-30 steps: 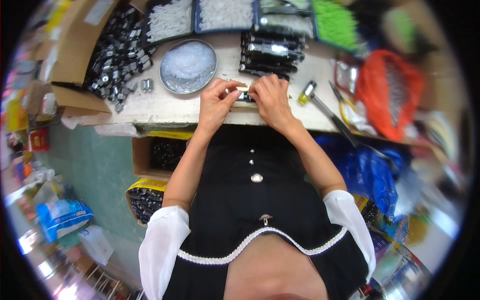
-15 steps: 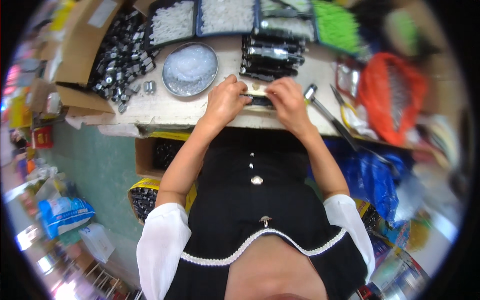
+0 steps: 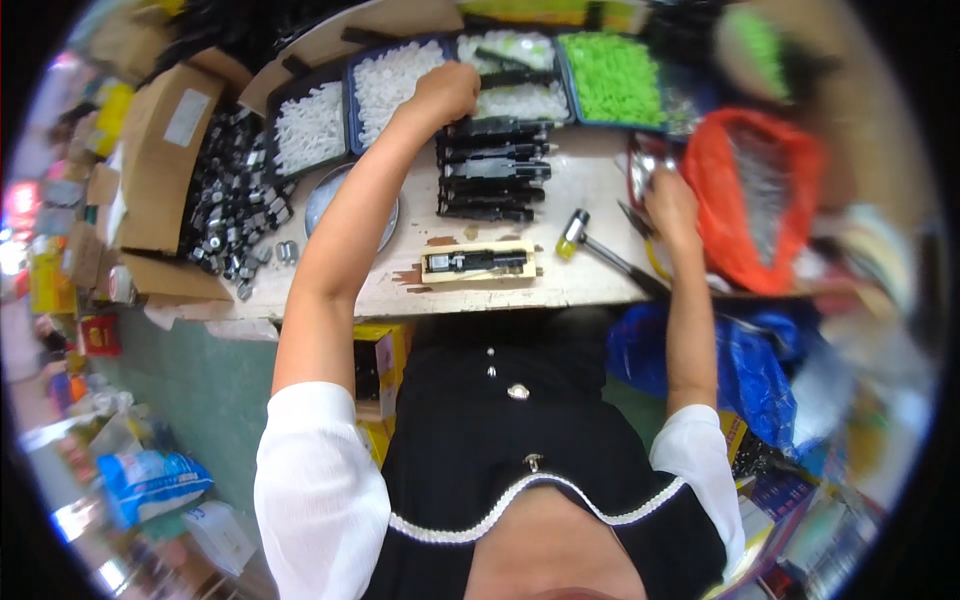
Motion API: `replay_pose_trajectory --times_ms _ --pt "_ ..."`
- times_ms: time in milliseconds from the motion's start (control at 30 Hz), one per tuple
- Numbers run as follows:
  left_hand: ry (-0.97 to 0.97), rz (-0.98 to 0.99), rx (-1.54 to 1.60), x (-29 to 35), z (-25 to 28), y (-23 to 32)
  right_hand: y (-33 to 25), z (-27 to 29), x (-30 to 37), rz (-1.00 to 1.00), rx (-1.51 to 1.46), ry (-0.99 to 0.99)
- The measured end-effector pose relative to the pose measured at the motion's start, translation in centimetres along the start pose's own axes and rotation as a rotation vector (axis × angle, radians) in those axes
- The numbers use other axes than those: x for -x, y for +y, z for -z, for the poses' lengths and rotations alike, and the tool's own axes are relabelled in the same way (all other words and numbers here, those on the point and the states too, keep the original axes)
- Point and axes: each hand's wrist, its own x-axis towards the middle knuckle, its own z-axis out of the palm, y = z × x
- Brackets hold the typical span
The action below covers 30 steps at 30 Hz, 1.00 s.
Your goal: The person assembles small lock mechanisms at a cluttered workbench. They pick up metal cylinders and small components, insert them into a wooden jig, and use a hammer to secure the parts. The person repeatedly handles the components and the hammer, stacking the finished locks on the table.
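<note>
My left hand reaches to the back of the bench, its fingers curled down at the edge between a tray of white plastic pieces and a tray of small whitish pieces. Whatever those fingers hold is hidden. At the right, my right hand dips its bunched fingertips into a small red-rimmed container of shiny bits; its grip is too small to make out. Between my arms, a black elongated part lies in a cream holder, touched by neither hand. Behind it several similar black parts lie in a stack.
A hammer and yellow-handled pliers lie right of the holder. Beyond them sits a red plastic bag. A round dish is partly behind my left forearm. Left stand metal pieces by a cardboard box; green pieces fill another tray.
Both hands have left the black part in the holder. The left went to the back trays, the right out to the small container. The view has shifted too.
</note>
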Motion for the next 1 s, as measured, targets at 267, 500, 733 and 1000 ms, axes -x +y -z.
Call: replay_pose_trajectory --times_ms 267,500,733,1000 --pt "0.105 -0.145 0.205 0.0 -0.5 -1.9 -0.5 -0.2 -0.4 0.017 -0.031 0.046" --pt "0.269 -0.083 1.075 5.1 2.6 0.6 -1.2 -1.1 -1.2 0.059 -0.015 0.189" --pt "0.304 -0.114 1.358 13.3 0.7 3.2 0.7 0.3 -1.2 0.053 -0.232 0.107" --pt "0.257 -0.113 1.729 18.4 -4.9 5.7 -6.2 5.9 3.9 -0.024 -1.347 -0.184"
